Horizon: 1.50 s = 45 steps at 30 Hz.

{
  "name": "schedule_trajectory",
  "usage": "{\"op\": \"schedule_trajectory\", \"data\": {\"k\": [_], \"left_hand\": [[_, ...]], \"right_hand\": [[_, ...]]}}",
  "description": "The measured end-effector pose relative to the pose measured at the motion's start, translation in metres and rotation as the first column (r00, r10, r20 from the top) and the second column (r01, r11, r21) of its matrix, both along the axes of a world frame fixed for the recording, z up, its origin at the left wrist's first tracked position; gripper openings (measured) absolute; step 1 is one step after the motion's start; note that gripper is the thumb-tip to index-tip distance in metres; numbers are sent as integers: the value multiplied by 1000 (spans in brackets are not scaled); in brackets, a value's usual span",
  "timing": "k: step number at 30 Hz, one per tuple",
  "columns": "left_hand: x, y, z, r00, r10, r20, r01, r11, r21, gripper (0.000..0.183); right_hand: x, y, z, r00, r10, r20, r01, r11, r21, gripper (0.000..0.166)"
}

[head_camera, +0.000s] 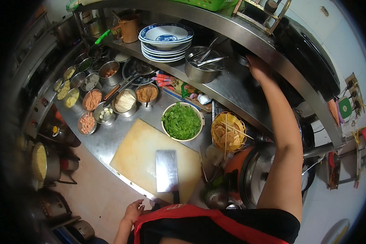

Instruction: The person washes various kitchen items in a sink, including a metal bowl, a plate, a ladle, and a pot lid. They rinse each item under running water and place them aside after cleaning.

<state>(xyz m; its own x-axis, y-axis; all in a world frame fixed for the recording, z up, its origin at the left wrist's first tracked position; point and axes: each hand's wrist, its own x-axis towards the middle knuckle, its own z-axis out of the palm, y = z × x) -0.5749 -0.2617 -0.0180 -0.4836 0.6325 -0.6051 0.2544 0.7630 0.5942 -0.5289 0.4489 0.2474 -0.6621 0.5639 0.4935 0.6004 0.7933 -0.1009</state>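
My right hand point(256, 67) reaches between the shelves at the upper right, at the edge of a dark round vessel point(240, 56); the upper shelf and shadow hide part of it, so its grip is unclear. My left hand point(134, 210) hangs by the counter's front edge, fingers slightly bent and holding nothing. A cleaver point(166, 170) lies flat on a cutting board point(134, 146), its dark handle towards me. Beyond the board stands a pale colander of chopped leafy greens point(182, 121). A steel pot of metal utensils point(201, 71) and stacked blue-and-white plates point(166, 39) stand on the shelf.
Steel containers of ingredients point(109, 73) crowd the counter's left. At the right are a yellow basket with bread-like pieces and chopsticks point(228, 131), metal tongs point(206, 170) and an orange cooker with a steel lid point(238, 164). The upper shelf's edge point(225, 19) overhangs my right arm.
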Motion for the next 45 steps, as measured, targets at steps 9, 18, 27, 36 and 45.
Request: {"op": "schedule_trajectory", "data": {"k": [9,18,27,36,45], "left_hand": [[20,-21,3,994,100,-50,-104,991,-84,39],[32,-32,15,987,90,-135,-100,993,-66,39],[57,7,66,869,-230,-438,298,950,93,35],[192,8,35,828,-449,-337,554,749,362,35],[302,-26,13,837,-536,-114,530,740,414,34]], "right_hand": [[-68,18,-28,916,82,393,-81,997,-20,44],[-41,2,-37,969,49,242,-61,997,46,41],[120,-177,26,903,311,297,-367,917,157,25],[394,-357,100,806,-41,590,203,956,-212,48],[677,-412,-16,883,-405,237,469,794,-387,28]]}}
